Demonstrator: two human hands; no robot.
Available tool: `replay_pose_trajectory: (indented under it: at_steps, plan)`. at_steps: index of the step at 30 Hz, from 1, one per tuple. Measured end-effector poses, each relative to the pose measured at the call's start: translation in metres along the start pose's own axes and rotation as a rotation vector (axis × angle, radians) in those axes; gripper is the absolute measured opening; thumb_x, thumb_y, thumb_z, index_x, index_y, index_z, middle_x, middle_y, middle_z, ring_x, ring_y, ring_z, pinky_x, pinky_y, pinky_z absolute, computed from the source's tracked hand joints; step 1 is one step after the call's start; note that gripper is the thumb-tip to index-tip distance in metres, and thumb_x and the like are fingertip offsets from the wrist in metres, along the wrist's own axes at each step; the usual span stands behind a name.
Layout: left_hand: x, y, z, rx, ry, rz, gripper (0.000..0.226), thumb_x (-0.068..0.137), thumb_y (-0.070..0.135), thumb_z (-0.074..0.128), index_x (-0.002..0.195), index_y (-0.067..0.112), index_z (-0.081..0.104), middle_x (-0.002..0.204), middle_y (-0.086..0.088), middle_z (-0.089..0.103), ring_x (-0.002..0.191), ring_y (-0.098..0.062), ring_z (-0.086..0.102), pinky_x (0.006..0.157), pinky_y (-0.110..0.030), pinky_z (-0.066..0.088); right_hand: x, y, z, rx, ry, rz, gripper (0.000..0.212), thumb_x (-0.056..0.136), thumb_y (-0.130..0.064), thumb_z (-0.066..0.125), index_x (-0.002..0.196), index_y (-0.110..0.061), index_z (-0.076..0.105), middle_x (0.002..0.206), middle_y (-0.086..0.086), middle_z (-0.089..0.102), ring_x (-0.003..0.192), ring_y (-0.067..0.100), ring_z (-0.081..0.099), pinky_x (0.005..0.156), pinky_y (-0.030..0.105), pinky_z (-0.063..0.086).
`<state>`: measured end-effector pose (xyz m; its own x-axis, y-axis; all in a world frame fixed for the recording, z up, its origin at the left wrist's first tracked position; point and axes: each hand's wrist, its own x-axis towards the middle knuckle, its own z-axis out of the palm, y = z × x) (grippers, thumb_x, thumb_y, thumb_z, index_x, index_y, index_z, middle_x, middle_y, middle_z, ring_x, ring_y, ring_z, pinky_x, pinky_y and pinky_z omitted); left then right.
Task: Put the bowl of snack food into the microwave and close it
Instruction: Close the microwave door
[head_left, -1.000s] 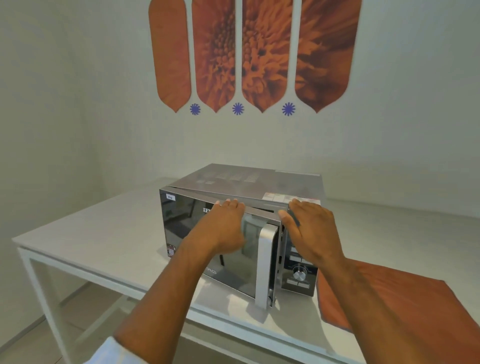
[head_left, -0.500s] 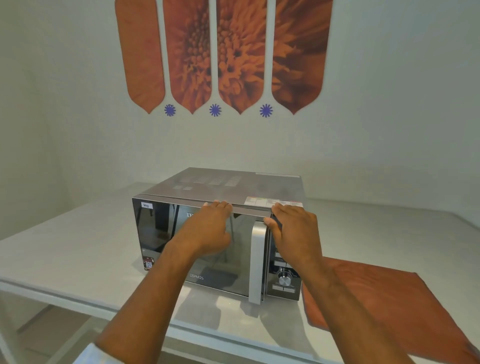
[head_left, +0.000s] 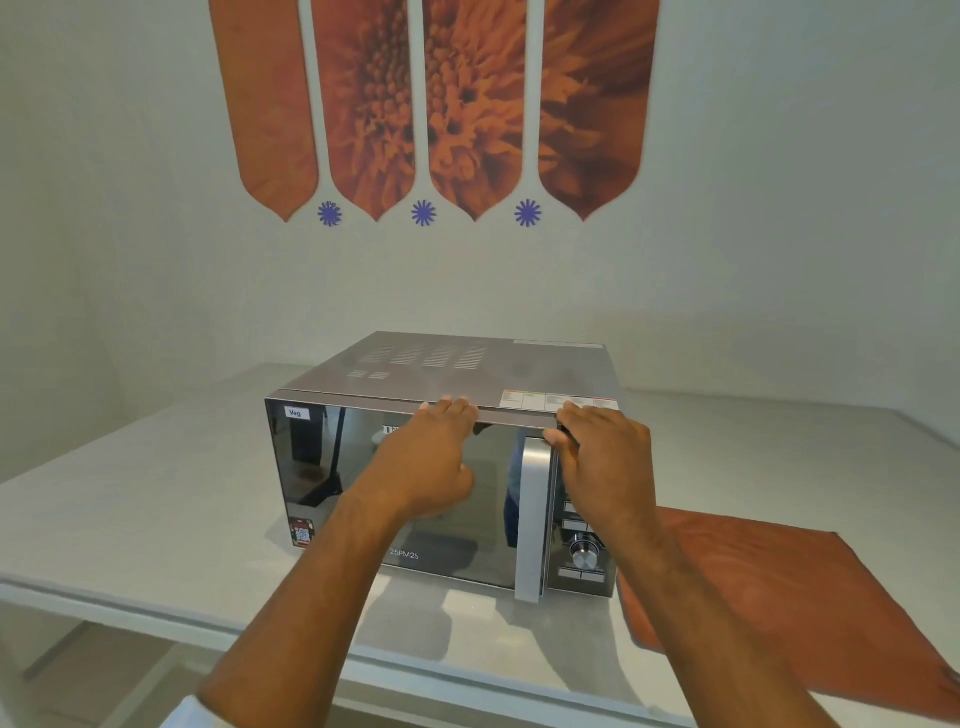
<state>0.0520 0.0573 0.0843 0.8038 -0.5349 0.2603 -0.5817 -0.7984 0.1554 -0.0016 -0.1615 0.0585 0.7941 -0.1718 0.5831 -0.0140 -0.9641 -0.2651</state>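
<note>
Microwave (head_left: 452, 467) stands on a pale table (head_left: 156, 499), front face toward the camera, door (head_left: 395, 488) flush with the body and appearing closed. Contents of the cavity cannot be confirmed: the door glass is dark and mirror-like, showing reflections only; no bowl can be seen. Vertical silver handle (head_left: 534, 519) runs down the right edge of the door, with the control panel just beside it carrying a round knob (head_left: 584, 557) and buttons.

Legible markings: a white label reading "Veg" (head_left: 295, 413) at the upper left of the door; "25PM2S" (head_left: 404, 555) printed low on the door; a sticker with a QR code (head_left: 303, 532) at the lower left corner; a strip of warning labels (head_left: 558, 401) on the top front edge, text too small to read.

Left hand (head_left: 426, 462) lies flat, fingers extended and together, palm against the upper door, fingertips reaching the top edge; it grips nothing. Right hand (head_left: 605, 462) rests over the upper control panel, fingers bent onto the top front corner, thumb at the top of the handle; holds no object.

An orange-brown mat (head_left: 779, 597) lies on the table just right of the appliance. Orange floral wall panels (head_left: 431, 104) hang behind, with three blue star marks (head_left: 423, 213) beneath.
</note>
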Motion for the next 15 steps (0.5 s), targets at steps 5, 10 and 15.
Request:
replay_pose_trajectory:
  at_steps: [5, 10, 15]
  plan:
    - [0.001, 0.001, 0.000, 0.036, -0.002, 0.001, 0.077, 0.102, 0.022, 0.055, 0.169, 0.018, 0.018, 0.179, -0.004, 0.018, 0.165, -0.025, 0.016, 0.132, -0.041, 0.014, 0.002, -0.002, 0.004, 0.052, -0.019, 0.050, 0.038, 0.101, -0.046, 0.053, 0.123, -0.019, 0.069, 0.125, 0.008, 0.074, 0.112, 0.027, 0.067, 0.109, 0.045, 0.046]
    - [0.004, 0.000, 0.001, 0.047, -0.017, -0.002, 0.078, 0.103, 0.024, 0.056, 0.169, 0.020, 0.016, 0.180, -0.003, 0.014, 0.166, -0.026, 0.013, 0.132, -0.043, 0.014, 0.004, 0.002, 0.011, 0.067, -0.030, 0.069, 0.039, 0.100, -0.044, 0.055, 0.129, -0.020, 0.067, 0.132, 0.007, 0.071, 0.118, 0.026, 0.065, 0.113, 0.043, 0.042]
    - [0.006, -0.002, 0.005, 0.026, -0.014, -0.004, 0.079, 0.103, 0.023, 0.057, 0.169, 0.021, 0.015, 0.180, -0.002, 0.013, 0.166, -0.025, 0.012, 0.132, -0.044, 0.014, 0.005, 0.007, 0.021, 0.146, -0.074, 0.140, 0.045, 0.101, -0.037, 0.059, 0.142, -0.019, 0.059, 0.145, 0.007, 0.063, 0.130, 0.025, 0.059, 0.120, 0.037, 0.033]
